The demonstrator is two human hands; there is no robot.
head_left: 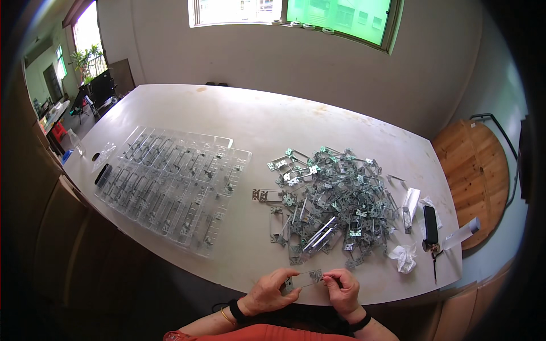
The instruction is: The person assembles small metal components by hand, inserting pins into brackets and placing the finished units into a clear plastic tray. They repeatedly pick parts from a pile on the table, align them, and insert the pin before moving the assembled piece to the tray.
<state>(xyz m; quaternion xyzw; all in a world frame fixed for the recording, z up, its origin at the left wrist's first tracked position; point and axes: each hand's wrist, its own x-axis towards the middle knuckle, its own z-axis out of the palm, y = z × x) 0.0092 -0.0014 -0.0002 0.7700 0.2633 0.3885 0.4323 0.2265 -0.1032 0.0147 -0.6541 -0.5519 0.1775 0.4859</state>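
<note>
Left hand (267, 292): one, fingers closed on the left end of a metal bracket (303, 279), at the near edge of the table (227, 108)
Right hand (343, 288): one, fingertips pinched on the right end of the same bracket
Metal bracket: one in hand, a flat rectangular frame held level between both hands, just above the table edge
Heap of brackets (333, 202): one tangled pile at mid-table, beyond the hands; pieces too many and too overlapped to count
Loose bracket (267, 195): one, flat, just left of the heap
Clear plastic trays (170, 182): at least two, overlapping, left of the heap, with rows of long slots; some slots hold metal pieces
Phone (430, 223): one, black, right of the heap
Crumpled tissue (404, 257): one, white, near the phone
Round wooden tabletop (475, 170): one, leaning against the wall at right
</note>
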